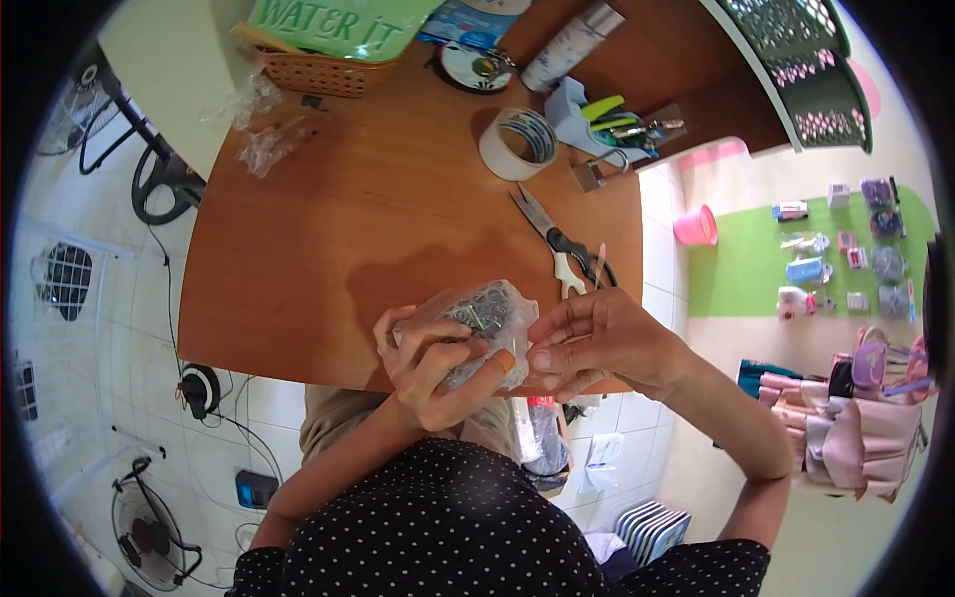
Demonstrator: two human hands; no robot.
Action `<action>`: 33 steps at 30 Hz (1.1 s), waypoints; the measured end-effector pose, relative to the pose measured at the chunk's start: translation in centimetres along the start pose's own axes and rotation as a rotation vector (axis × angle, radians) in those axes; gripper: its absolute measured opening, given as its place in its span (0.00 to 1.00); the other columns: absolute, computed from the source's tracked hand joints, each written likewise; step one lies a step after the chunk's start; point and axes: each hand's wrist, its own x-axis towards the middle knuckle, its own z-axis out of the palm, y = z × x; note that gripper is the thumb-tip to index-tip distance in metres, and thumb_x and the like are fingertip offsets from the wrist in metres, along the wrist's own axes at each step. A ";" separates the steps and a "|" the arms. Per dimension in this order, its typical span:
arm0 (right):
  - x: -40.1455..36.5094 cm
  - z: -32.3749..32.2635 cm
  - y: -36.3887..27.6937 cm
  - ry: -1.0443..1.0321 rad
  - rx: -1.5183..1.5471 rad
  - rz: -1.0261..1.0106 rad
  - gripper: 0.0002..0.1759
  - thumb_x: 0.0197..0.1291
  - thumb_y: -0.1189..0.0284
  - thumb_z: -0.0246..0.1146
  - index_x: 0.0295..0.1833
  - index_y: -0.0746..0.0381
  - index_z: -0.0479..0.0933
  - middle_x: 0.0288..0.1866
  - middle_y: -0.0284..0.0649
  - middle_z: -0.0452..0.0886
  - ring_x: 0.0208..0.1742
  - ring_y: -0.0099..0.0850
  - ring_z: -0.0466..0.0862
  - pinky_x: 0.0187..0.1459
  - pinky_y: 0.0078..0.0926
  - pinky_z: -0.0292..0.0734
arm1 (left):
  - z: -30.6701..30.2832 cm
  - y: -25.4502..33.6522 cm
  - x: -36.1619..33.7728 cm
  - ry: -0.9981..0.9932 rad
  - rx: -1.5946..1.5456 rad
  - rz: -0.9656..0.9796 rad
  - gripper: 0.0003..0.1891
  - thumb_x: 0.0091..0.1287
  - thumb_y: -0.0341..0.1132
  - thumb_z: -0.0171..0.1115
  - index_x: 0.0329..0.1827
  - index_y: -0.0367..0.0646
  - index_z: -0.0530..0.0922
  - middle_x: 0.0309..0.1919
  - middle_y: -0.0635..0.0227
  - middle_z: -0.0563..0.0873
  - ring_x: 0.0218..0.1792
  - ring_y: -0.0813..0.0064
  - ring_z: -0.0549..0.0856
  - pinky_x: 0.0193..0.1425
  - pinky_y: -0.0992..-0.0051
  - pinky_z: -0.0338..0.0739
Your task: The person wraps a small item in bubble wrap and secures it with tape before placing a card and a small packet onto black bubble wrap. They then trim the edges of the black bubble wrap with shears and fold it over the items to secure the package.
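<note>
A crumpled clear plastic-wrapped bundle [502, 303] is gripped in my left hand [438, 368], above the table's front edge. Something dark and greenish shows through the wrapping, its kind hidden by the folds. My left fingers curl round the near side, and the thumb, with an orange patch near its tip, presses from the right. Beside the bundle's right edge is my right hand [607, 343], its fingers bent, with a gap between thumb and fingertips. Just beyond it lie scissors [557, 237] with black and white handles, and a thin pale strip [601, 264] rises there.
On the brown table [288, 249] are a wide tape roll [517, 143], a padlock [589, 177], a blue organizer [567, 109] with tools, a patterned bottle [572, 48] and a wicker basket [318, 75]. Scraps of clear plastic [269, 144] lie at the back left.
</note>
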 end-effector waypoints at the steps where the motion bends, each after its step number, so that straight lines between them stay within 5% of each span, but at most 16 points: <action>1: 0.0 0.0 0.2 -0.009 0.022 0.043 0.24 0.49 0.70 0.73 0.46 0.75 0.74 0.34 0.45 0.82 0.31 0.25 0.85 0.33 0.19 0.85 | -0.1 0.0 0.0 -0.011 -0.011 0.007 0.13 0.41 0.40 0.69 0.33 0.64 0.82 0.26 0.84 0.74 0.35 0.79 0.77 0.55 0.60 0.62; 3: 0.0 0.1 0.4 -0.016 0.053 0.081 0.23 0.50 0.70 0.72 0.45 0.75 0.74 0.32 0.44 0.82 0.30 0.25 0.85 0.33 0.19 0.85 | -0.4 0.0 0.0 -0.031 -0.018 0.061 0.13 0.42 0.30 0.70 0.32 0.55 0.81 0.26 0.78 0.77 0.35 0.72 0.79 0.52 0.57 0.65; 10: 0.4 -0.1 0.6 -0.074 0.013 0.171 0.20 0.49 0.69 0.73 0.42 0.71 0.77 0.32 0.42 0.83 0.30 0.24 0.84 0.30 0.17 0.83 | -0.6 0.0 -0.1 -0.068 -0.022 0.073 0.14 0.42 0.31 0.71 0.34 0.54 0.81 0.27 0.78 0.77 0.35 0.71 0.78 0.52 0.56 0.65; 12: 0.4 -0.3 0.4 -0.097 -0.016 0.164 0.20 0.49 0.69 0.73 0.43 0.71 0.78 0.32 0.41 0.83 0.30 0.23 0.84 0.30 0.17 0.83 | -0.3 0.2 0.0 -0.037 -0.039 -0.021 0.13 0.39 0.37 0.72 0.31 0.57 0.83 0.28 0.80 0.76 0.36 0.75 0.77 0.57 0.59 0.63; 18: 1.3 -1.6 -0.2 -0.120 -0.095 0.001 0.19 0.48 0.69 0.73 0.43 0.69 0.79 0.32 0.39 0.83 0.29 0.23 0.84 0.30 0.16 0.82 | -0.3 -0.2 1.5 -0.070 -0.164 -0.155 0.13 0.41 0.35 0.77 0.29 0.49 0.82 0.30 0.75 0.78 0.36 0.70 0.78 0.54 0.57 0.68; 20: 1.8 -1.6 -0.1 -0.100 -0.030 -0.086 0.11 0.53 0.76 0.69 0.40 0.70 0.78 0.31 0.42 0.83 0.29 0.25 0.84 0.29 0.18 0.84 | -0.3 -0.1 1.9 -0.070 -0.161 -0.190 0.13 0.42 0.34 0.76 0.30 0.48 0.81 0.31 0.74 0.78 0.36 0.70 0.78 0.54 0.56 0.68; 24: 1.9 -2.8 0.0 -0.014 -0.042 -0.276 0.14 0.54 0.69 0.69 0.41 0.68 0.79 0.32 0.42 0.83 0.28 0.23 0.83 0.29 0.15 0.82 | -0.4 -0.4 1.9 -0.057 -0.190 -0.249 0.14 0.43 0.32 0.75 0.32 0.47 0.80 0.33 0.71 0.79 0.41 0.65 0.80 0.54 0.55 0.69; 27: 1.9 -3.6 0.4 -0.208 0.411 -0.549 0.07 0.60 0.73 0.62 0.41 0.66 0.77 0.30 0.47 0.82 0.30 0.25 0.84 0.29 0.18 0.83 | -0.1 -0.6 1.7 -0.033 -0.212 -0.258 0.14 0.43 0.30 0.74 0.34 0.45 0.79 0.35 0.70 0.79 0.46 0.58 0.80 0.53 0.54 0.71; 33: 4.1 3.2 4.9 0.025 0.522 -0.598 0.07 0.56 0.78 0.66 0.40 0.67 0.77 0.30 0.40 0.82 0.27 0.22 0.81 0.27 0.17 0.79 | 0.2 -1.0 1.6 0.001 -0.247 -0.325 0.16 0.43 0.27 0.72 0.36 0.43 0.79 0.39 0.62 0.79 0.48 0.54 0.80 0.52 0.56 0.75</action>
